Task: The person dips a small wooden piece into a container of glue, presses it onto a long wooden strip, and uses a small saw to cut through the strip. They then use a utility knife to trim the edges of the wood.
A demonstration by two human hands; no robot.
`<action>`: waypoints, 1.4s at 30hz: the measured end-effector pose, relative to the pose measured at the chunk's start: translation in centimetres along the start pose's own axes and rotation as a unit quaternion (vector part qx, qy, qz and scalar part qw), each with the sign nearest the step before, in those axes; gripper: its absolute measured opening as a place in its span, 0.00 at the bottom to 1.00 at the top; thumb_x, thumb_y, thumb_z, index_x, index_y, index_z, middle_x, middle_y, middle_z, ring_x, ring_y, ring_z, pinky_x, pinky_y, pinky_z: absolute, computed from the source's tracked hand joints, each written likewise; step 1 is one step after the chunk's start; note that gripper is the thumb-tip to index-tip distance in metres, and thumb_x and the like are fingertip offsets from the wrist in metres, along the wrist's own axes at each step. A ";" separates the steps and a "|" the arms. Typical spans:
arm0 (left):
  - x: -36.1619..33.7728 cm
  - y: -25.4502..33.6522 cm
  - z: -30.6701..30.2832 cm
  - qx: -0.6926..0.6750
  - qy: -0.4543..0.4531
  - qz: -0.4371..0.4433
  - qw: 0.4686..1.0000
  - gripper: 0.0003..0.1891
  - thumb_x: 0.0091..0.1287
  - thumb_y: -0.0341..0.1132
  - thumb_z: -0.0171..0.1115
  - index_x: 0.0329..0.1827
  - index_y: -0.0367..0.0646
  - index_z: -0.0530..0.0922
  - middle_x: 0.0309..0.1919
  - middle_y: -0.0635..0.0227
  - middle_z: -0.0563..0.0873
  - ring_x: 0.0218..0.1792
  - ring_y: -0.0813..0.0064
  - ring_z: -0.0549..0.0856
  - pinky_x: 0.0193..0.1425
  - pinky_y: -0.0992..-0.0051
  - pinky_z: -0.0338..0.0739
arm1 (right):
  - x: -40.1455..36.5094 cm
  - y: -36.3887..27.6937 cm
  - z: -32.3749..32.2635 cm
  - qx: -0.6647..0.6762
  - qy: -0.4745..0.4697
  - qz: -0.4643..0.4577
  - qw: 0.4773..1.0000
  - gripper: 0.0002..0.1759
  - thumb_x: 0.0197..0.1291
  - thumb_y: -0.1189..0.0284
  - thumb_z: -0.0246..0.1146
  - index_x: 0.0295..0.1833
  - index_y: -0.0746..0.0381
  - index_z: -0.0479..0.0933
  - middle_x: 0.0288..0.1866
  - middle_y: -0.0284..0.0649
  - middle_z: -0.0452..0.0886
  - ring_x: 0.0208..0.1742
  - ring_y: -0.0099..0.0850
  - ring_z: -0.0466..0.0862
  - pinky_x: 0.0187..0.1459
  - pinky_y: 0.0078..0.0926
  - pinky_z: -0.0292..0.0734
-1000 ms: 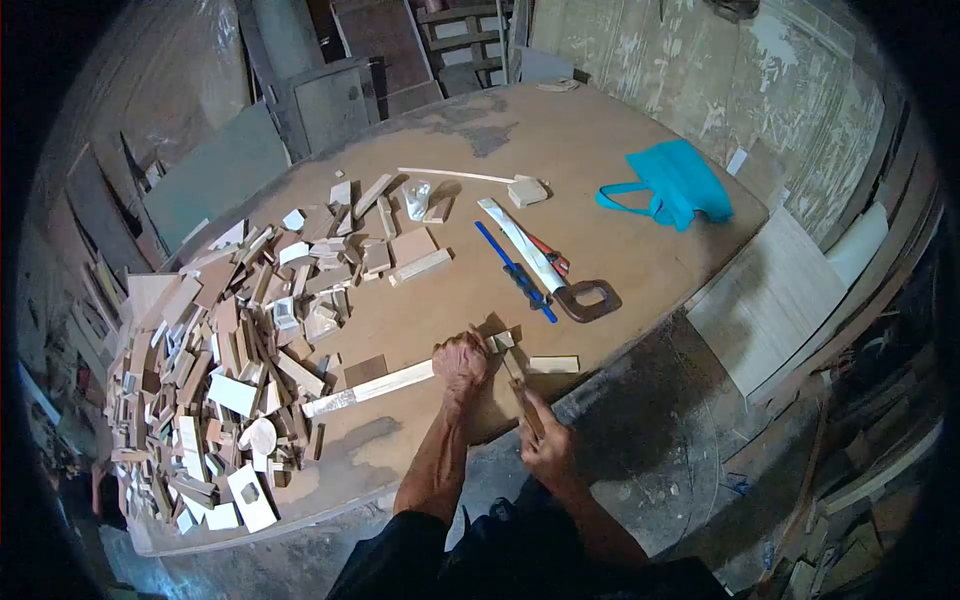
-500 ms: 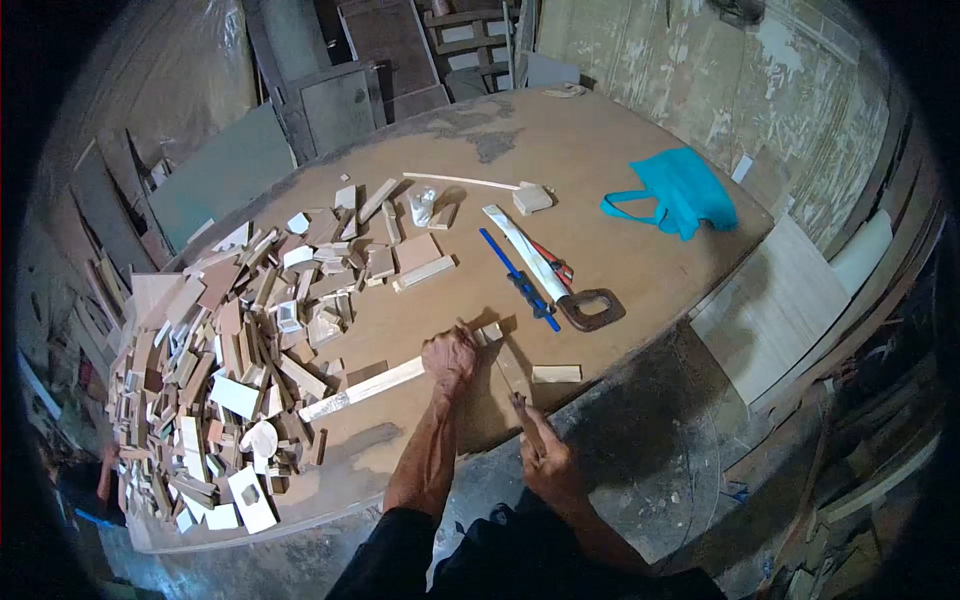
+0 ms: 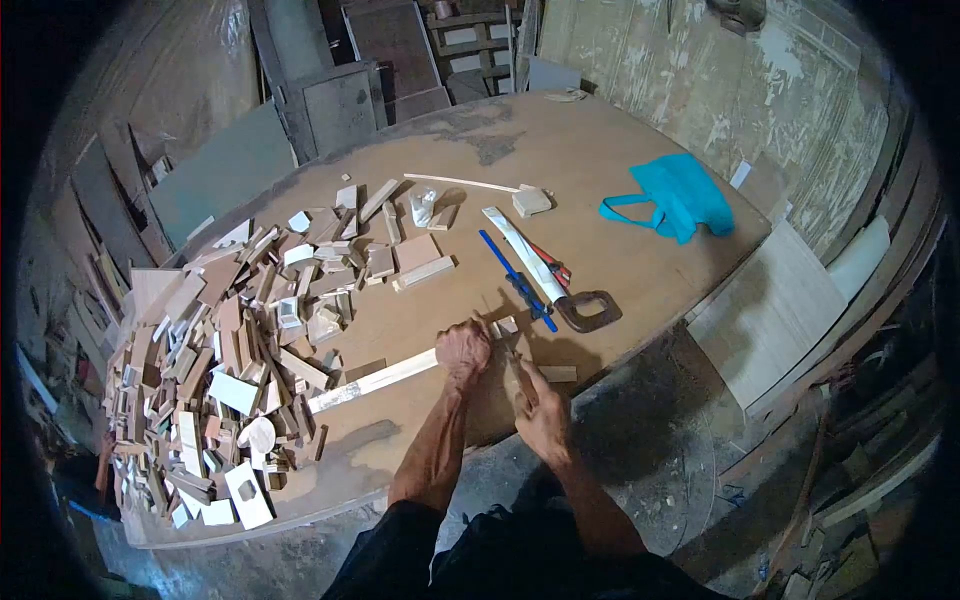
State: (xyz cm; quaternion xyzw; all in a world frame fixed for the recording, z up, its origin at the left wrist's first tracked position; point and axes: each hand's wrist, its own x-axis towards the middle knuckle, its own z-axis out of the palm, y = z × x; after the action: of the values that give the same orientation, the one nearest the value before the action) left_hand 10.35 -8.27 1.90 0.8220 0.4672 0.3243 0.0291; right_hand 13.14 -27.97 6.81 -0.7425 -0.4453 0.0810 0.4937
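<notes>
My left hand [image 3: 464, 350] is closed around a long pale wooden strip [image 3: 385, 379], pressing it to the table near its right end. The strip's short end [image 3: 507, 326] sticks out past my knuckles. My right hand [image 3: 542, 420] is closed on a narrow, flat, blade-like tool [image 3: 511, 372], whose kind I cannot make out. This tool lies across the strip's right end, close beside my left hand. Just right of my right fingers rests a small wooden block [image 3: 562, 374], partly hidden by them.
A big heap of wood offcuts [image 3: 235, 390] covers the table's left side. Ahead lie a blue bar clamp [image 3: 517, 281], a handsaw with a white-covered blade [image 3: 525, 254] and a clear cup [image 3: 422, 207]. A teal bag [image 3: 682, 197] sits near the right edge.
My right hand has moved forward and up to the strip with the tool, now covering part of the small block. My left hand and the strip appear slightly further right.
</notes>
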 end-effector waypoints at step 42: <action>5.1 1.9 -16.1 -0.163 -0.137 0.131 0.968 0.21 0.67 0.49 0.64 0.51 0.39 0.76 0.25 0.53 0.80 0.27 0.52 0.81 0.34 0.58 0.74 | 8.7 4.9 -0.7 -0.083 -0.074 -0.061 0.992 0.28 0.66 0.71 0.59 0.71 0.67 0.67 0.64 0.56 0.78 0.62 0.54 0.79 0.63 0.45 0.74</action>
State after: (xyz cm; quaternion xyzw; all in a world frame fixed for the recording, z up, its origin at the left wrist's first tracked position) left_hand 4.58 -9.44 17.81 0.8967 0.2878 0.2818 0.1838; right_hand 21.51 -22.58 6.00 -0.7442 -0.5304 0.0678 0.4003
